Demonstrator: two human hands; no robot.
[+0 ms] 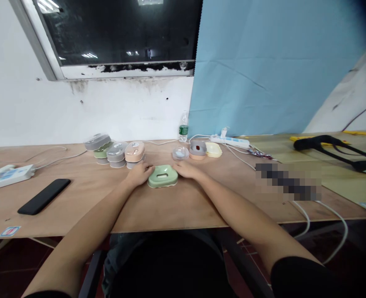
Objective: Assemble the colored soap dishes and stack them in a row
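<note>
A light green plastic soap box (167, 170), with an oval slot in its sunken middle, lies on the table in front of me. At its left edge is my left hand (139, 173), fingers closed against the side. My right hand (185, 169) grips the opposite edge near the far right corner; its fingertips are partly hidden. Just past my left hand stand stacked soap boxes: a peach one (134, 152), a grey one (116, 153) and a grey-and-green one (98, 142). Beyond my right hand are a clear round lid (180, 153), a grey-and-peach box (198, 149) and a pale yellow piece (213, 150).
A black phone (44, 196) and a white power strip (9, 178) lie at the left. Near the wall stand a water bottle (183, 128) and another power strip (232, 142). Cables, a blurred-out dark object (287, 182) and a black strap-like frame (335, 153) occupy the right.
</note>
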